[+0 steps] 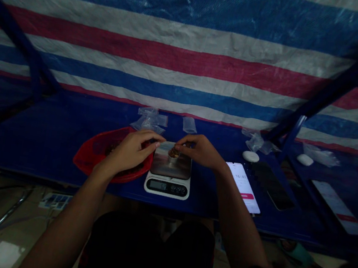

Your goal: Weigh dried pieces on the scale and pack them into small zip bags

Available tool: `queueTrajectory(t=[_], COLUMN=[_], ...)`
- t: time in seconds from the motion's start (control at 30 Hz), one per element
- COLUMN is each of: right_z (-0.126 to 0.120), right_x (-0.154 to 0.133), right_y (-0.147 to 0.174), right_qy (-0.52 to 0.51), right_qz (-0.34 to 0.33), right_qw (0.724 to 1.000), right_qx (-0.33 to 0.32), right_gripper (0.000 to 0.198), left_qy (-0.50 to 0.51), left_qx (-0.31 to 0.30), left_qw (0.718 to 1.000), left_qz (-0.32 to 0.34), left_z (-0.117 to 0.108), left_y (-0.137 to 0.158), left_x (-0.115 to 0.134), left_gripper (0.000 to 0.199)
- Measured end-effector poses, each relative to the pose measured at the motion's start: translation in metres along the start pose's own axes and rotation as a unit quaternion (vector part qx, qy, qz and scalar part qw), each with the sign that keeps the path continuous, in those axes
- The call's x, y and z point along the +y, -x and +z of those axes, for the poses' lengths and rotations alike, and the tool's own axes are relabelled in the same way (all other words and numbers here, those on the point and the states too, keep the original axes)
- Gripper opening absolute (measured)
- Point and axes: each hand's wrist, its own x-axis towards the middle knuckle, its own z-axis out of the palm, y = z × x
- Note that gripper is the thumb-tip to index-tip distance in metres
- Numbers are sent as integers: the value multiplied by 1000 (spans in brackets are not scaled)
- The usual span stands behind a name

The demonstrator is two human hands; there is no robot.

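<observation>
A small metal cup heaped with little brown pieces stands on the steel plate of a digital kitchen scale. My right hand reaches in from the right, its fingertips pinched together at the cup's rim and the brown pieces; whether a piece is between them is hidden. My left hand hovers above a red plastic bowl or bag, which has dark pieces inside. Its thumb and forefinger are apart beside the scale's left edge, with nothing seen between them. Digits on the scale's display are too dim to read surely.
Clear plastic bags lie behind the red container, with another small bag behind the scale. A lit phone, a dark phone and a white case lie rightward on the blue table. Striped sheeting hangs behind.
</observation>
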Motion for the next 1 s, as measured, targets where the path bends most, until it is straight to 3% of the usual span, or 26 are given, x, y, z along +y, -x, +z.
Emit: queueTrajectory(t=[0.2, 0.3, 0.43, 0.57, 0.8, 0.9, 1.0], right_z=[1, 0, 0, 3, -5, -13, -16], right_x=[0, 1, 1, 5, 8, 9, 11], right_y=[0, 0, 0, -2, -1, 3, 7], right_qy=[16, 17, 15, 15, 13, 22, 22], right_qz=[7, 9, 5, 2, -18, 0, 35], right_qw=[1000, 1000, 1000, 1000, 1000, 1000, 996], right_qx=[-9, -11, -9, -4, 14, -17, -74], right_gripper=[25, 24, 23, 22, 18, 20, 36], left_qy=[-82, -105, -93, -70, -3, 22, 82], left_qx=[129, 105, 13, -32, -11, 17, 56], left_qw=[988, 989, 995, 995, 997, 997, 994], left_qz=[20, 12, -12, -61, -71, -67, -49], left_z=[-16, -27, -37, -39, -33, -29, -26], left_y=[-11, -18, -22, -24, -31, -33, -35], left_x=[-12, -24, -38, -49, -62, -66, -68], left_gripper=[32, 48, 71, 79, 76, 76, 77])
